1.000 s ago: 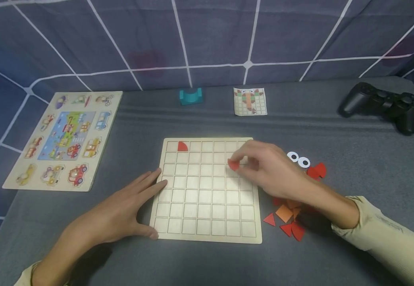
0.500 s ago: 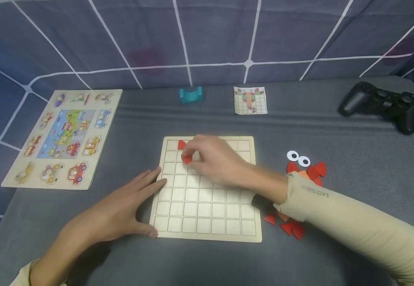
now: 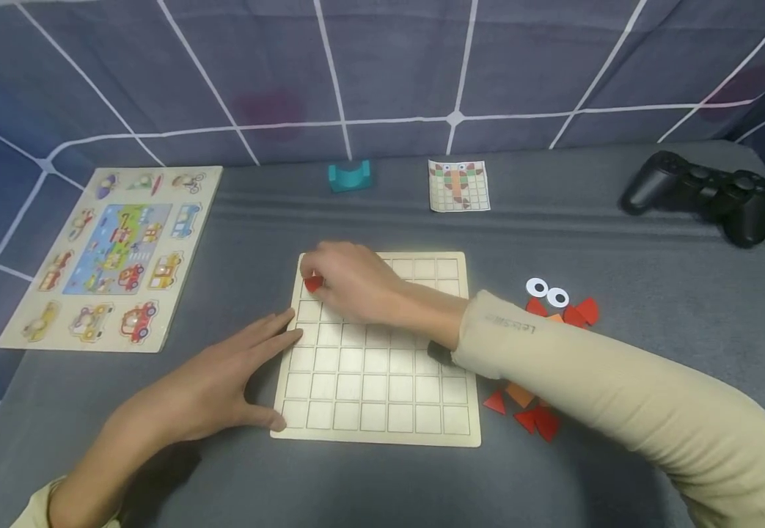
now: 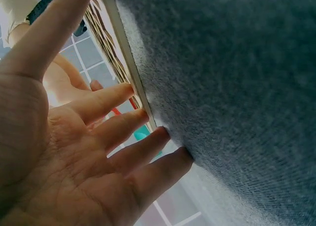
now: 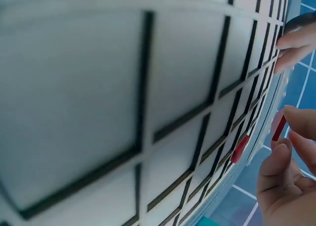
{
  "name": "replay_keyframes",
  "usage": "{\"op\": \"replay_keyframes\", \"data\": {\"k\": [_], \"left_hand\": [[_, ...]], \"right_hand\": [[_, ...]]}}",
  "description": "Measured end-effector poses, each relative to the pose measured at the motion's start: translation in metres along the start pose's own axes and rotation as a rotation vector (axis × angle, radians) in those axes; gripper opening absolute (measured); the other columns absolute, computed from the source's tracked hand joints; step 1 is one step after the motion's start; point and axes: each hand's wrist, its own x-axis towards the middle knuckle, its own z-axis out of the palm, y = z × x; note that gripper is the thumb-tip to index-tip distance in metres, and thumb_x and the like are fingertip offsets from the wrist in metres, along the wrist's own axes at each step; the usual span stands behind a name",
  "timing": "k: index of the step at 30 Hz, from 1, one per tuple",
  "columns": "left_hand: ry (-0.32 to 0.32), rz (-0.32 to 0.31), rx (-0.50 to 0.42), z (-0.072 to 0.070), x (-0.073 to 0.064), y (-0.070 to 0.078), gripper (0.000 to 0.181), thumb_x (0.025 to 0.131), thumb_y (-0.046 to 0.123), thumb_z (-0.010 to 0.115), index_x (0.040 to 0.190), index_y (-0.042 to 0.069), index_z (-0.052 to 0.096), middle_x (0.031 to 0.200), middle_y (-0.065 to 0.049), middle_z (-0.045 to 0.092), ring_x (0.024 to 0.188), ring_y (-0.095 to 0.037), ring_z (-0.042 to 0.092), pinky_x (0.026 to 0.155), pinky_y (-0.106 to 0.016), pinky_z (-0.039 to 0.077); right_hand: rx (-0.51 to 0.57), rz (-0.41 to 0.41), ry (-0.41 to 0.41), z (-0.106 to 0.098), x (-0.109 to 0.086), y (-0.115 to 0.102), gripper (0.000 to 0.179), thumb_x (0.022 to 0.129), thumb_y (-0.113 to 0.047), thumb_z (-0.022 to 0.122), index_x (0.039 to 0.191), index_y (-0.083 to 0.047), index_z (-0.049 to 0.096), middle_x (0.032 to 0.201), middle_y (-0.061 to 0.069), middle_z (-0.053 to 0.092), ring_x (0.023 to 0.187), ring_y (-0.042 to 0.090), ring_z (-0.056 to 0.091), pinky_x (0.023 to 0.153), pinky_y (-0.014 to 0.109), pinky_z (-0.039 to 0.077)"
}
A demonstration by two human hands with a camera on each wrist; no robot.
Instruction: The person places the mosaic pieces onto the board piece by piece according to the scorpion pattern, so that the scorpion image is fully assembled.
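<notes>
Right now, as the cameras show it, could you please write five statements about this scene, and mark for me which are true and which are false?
1. The right hand pinches a red piece. True.
2. The left hand is raised clear of the gridded board. False: it touches the left edge of the gridded board.
3. The pattern card lies between the teal piece and the game controller. True.
4. The two eye discs lie on the gridded board. False: they lie off it, to its right.
5. The right hand is nearer to the upper edge of the gridded board than to its lower edge. True.
</notes>
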Motion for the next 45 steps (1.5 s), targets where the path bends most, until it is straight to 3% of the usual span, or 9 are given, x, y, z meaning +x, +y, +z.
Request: {"op": "replay_keyframes", "data": {"k": [8,16,20,27,45], "left_hand": [[0.004,0.002,0.008,0.0,0.001,-0.001,0.102,0.068,0.054,0.085,0.151,0.013,0.041,0.162,-0.006,0.021,0.145,-0.035,0.025,0.108,-0.059,0.033],[-0.01,-0.029,-0.007,0.0,-0.001,0.0,0.104,0.067,0.057,0.084,0.152,0.015,0.04,0.163,-0.003,0.02,0.146,-0.034,0.022,0.106,-0.062,0.033],[-0.011,-0.035,-0.007,0.001,0.0,0.0,0.104,0.066,0.055,0.085,0.152,0.015,0.04,0.163,-0.004,0.021,0.146,-0.034,0.023,0.106,-0.062,0.033],[-0.016,-0.038,-0.008,0.0,0.0,0.0,0.105,0.066,0.059,0.083,0.152,0.016,0.04,0.163,-0.004,0.019,0.146,-0.035,0.023,0.105,-0.064,0.033],[-0.011,-0.029,0.006,0.001,0.0,0.0,0.103,0.067,0.054,0.086,0.151,0.014,0.042,0.163,-0.006,0.02,0.145,-0.036,0.025,0.105,-0.063,0.033]], "right_hand": [[0.015,0.047,-0.066,0.0,0.012,-0.001,0.027,0.089,-0.002,0.062,0.115,-0.006,0.069,0.111,0.002,0.067,0.106,0.017,0.06,0.089,0.03,0.049],[-0.017,0.036,-0.109,0.005,0.014,0.002,0.01,0.089,-0.005,0.066,0.097,-0.011,0.07,0.089,-0.002,0.062,0.085,0.014,0.056,0.073,0.027,0.047],[-0.031,0.027,-0.102,0.006,0.014,0.003,0.01,0.089,-0.005,0.065,0.095,-0.011,0.07,0.088,-0.002,0.061,0.084,0.014,0.055,0.071,0.026,0.047],[-0.044,0.034,-0.127,0.004,0.015,0.0,0.034,0.089,-0.005,0.064,0.121,-0.012,0.069,0.111,0.0,0.063,0.1,0.013,0.056,0.079,0.027,0.049],[-0.117,0.018,-0.186,0.0,0.016,0.002,0.028,0.095,-0.012,0.064,0.12,-0.02,0.072,0.109,-0.005,0.063,0.099,0.012,0.051,0.072,0.025,0.048]]}}
